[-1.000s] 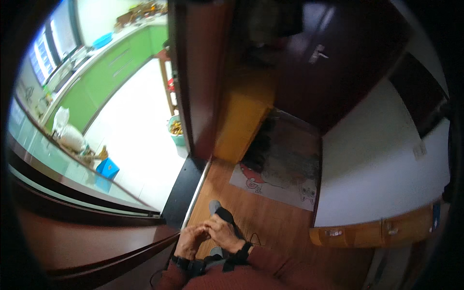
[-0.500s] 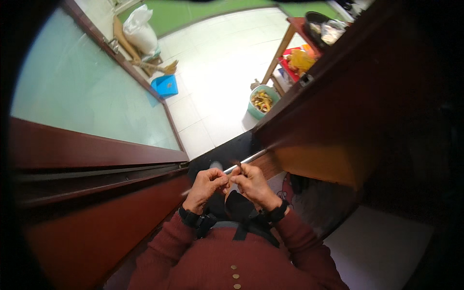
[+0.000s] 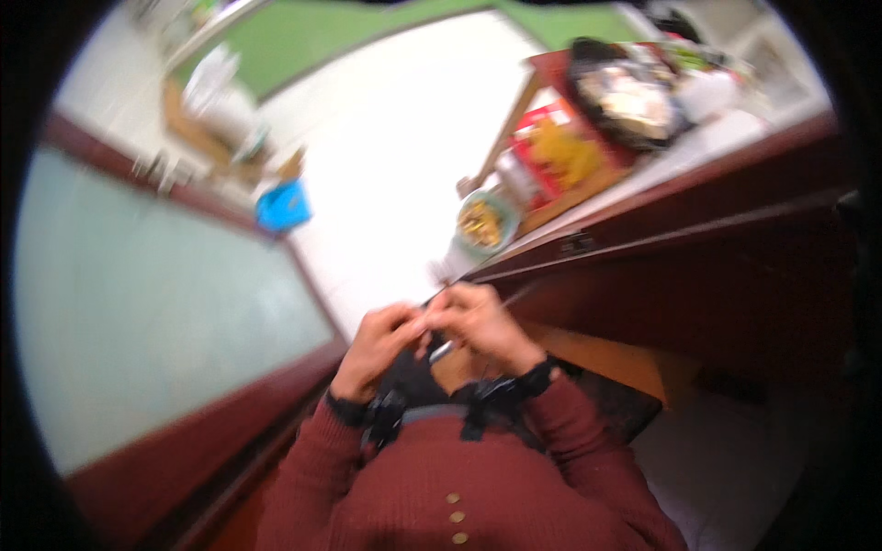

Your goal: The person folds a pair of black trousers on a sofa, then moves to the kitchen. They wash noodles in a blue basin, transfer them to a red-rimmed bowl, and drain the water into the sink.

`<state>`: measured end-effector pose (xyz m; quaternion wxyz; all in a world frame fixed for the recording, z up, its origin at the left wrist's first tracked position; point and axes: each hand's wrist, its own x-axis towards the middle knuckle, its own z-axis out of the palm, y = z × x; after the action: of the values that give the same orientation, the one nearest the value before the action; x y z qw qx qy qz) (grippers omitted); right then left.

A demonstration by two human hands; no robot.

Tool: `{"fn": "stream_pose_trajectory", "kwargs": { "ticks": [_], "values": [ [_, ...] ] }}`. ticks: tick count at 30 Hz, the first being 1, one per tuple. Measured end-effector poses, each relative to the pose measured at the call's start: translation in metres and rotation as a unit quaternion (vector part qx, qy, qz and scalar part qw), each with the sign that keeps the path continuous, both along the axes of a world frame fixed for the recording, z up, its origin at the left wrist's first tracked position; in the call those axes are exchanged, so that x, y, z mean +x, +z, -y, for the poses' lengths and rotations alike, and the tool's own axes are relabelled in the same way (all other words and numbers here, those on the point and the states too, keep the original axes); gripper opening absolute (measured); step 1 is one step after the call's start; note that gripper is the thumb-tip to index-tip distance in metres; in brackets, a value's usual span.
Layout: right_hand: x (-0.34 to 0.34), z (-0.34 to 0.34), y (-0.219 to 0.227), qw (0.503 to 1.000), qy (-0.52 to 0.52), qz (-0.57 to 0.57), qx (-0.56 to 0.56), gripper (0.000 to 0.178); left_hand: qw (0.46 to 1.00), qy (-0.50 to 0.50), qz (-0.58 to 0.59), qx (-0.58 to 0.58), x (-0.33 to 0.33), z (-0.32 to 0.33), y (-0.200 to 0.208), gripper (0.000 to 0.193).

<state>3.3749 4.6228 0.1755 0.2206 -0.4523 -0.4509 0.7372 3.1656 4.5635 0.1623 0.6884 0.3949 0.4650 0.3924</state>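
Note:
My left hand (image 3: 378, 342) and my right hand (image 3: 480, 323) meet in front of my waist, fingertips touching. Both are closed in a pinch. A thin, brownish, blurred thing (image 3: 441, 275) sticks up beyond my right fingers; its kind does not show. Whatever lies between the fingertips is too small and smeared to name. Black straps circle both wrists, below which come dark red knitted sleeves.
I am in a doorway, a frosted-glass door (image 3: 165, 312) at left and a dark red door (image 3: 698, 266) at right. Beyond are a blue dustpan (image 3: 283, 207), a white sack (image 3: 220, 106), a green bin (image 3: 503, 220) with yellowish scraps, and a red table (image 3: 548, 66) with a black bag-lined bowl (image 3: 588, 60).
My view has shifted forward through the doorway, so more of the red table shows at right. My hands stay together, with the thin thing still at the right fingers.

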Motion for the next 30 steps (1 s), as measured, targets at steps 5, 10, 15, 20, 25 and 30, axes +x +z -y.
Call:
{"fn": "stream_pose_trajectory", "kwargs": {
  "ticks": [5,10,15,20,25,30],
  "values": [
    [0.018,0.025,-0.016,0.986,-0.043,0.016,0.159,0.010,1.000,-0.012,-0.012,-0.026,0.031,-0.007,-0.006,0.024],
    [0.080,0.063,-0.018,0.943,-0.098,0.080,0.307,0.017,0.992,-0.111,-0.033,0.056,0.087,0.026,0.020,0.028],
    [0.138,0.113,-0.032,0.913,-0.185,0.086,0.354,0.015,0.966,-0.211,-0.106,0.105,0.188,0.041,0.046,0.028],
    [0.190,0.161,-0.043,0.884,-0.238,0.107,0.388,0.018,0.923,-0.301,-0.154,0.183,0.270,0.083,0.068,0.031],
    [0.231,0.193,-0.047,0.864,-0.308,0.118,0.381,0.012,0.872,-0.368,-0.179,0.269,0.313,0.111,0.088,0.035],
    [0.216,0.162,-0.165,0.849,-0.333,0.156,0.379,0.014,0.848,-0.389,-0.199,0.300,0.332,0.123,0.092,0.036]
  ]
}}
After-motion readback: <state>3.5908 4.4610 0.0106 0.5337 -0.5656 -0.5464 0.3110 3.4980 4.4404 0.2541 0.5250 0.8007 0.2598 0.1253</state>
